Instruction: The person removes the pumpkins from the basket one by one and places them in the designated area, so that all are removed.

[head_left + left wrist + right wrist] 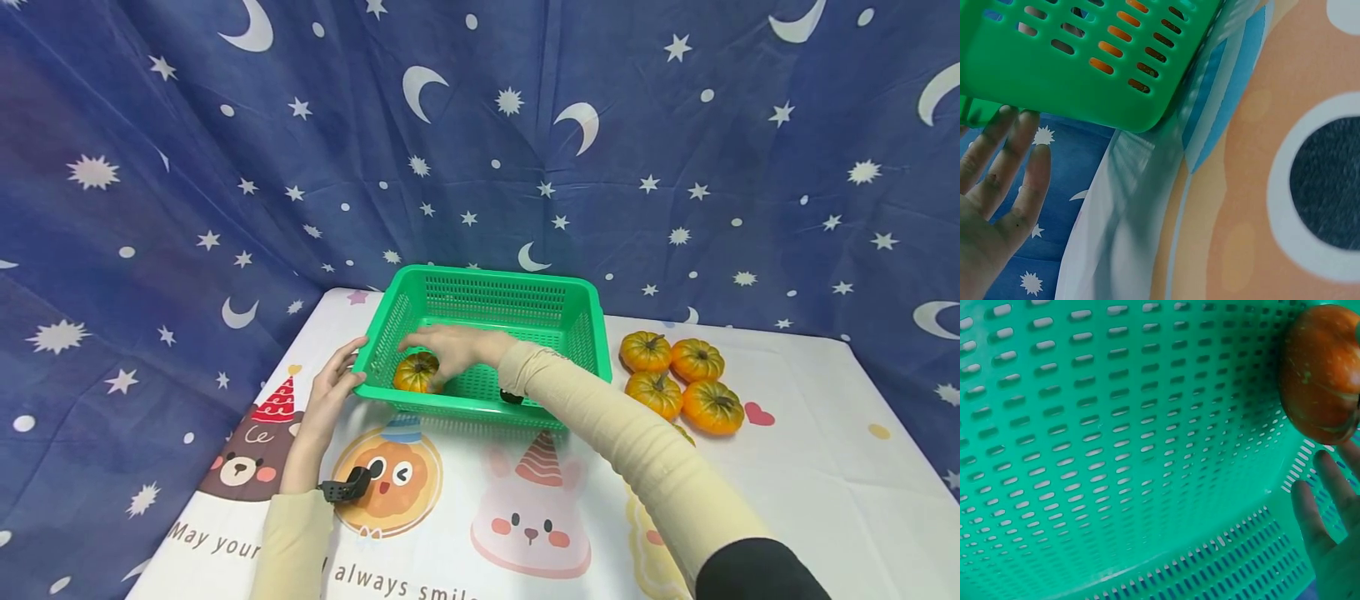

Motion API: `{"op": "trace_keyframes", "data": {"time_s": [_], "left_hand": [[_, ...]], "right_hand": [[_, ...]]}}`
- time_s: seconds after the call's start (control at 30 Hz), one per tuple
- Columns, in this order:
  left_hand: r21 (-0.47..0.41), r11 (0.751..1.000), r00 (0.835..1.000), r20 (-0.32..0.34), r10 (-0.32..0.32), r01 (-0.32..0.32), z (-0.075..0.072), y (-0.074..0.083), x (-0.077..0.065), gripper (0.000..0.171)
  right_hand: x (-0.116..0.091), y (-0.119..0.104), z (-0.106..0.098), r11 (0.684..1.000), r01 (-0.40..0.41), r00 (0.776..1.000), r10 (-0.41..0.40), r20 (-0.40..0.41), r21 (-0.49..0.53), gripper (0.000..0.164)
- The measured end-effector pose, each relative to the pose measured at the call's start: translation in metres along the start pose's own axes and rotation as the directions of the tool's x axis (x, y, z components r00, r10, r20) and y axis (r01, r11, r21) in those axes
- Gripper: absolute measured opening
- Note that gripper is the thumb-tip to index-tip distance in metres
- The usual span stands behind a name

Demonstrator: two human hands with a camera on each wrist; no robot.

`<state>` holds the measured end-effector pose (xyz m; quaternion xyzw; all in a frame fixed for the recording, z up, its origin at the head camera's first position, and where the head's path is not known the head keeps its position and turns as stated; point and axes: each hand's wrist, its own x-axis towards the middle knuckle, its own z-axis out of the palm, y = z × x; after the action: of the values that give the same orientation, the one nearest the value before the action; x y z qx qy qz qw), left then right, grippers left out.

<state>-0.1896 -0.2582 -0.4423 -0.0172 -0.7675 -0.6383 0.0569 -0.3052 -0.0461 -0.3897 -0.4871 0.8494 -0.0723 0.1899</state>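
Note:
A green plastic basket [480, 408] with slotted walls stands on the table. Inside its left end sits a small orange-and-green pumpkin [412, 372], seen as a rounded orange pumpkin [1319, 375] in the right wrist view. My right hand [461, 348] reaches into the basket over the pumpkin, fingers spread; the visible fingertips in the right wrist view lie beside it, some with a gap. Whether the thumb touches it, I cannot tell. My left hand [330, 396] rests its fingertips at the basket's left rim; in the left wrist view its fingers [1025, 181] look fairly straight.
Several small pumpkins [697, 361] cluster on the table right of the basket, one partly hidden by my right sleeve. A white cloth [817, 467] with cartoon prints covers the table. Behind hangs a blue curtain [637, 275] with moons and stars.

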Motion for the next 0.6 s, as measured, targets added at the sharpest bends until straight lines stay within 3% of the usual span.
{"op": "trace_keyframes", "data": {"time_s": [0.6], "left_hand": [[-0.006,1.000,1.000,-0.012,-0.011,0.010,0.001,-0.001,0.001,0.052]], "right_hand": [[0.007,0.008,0.020,0.999,-0.002,1.000,0.001,0.028,0.037,0.082]]}}
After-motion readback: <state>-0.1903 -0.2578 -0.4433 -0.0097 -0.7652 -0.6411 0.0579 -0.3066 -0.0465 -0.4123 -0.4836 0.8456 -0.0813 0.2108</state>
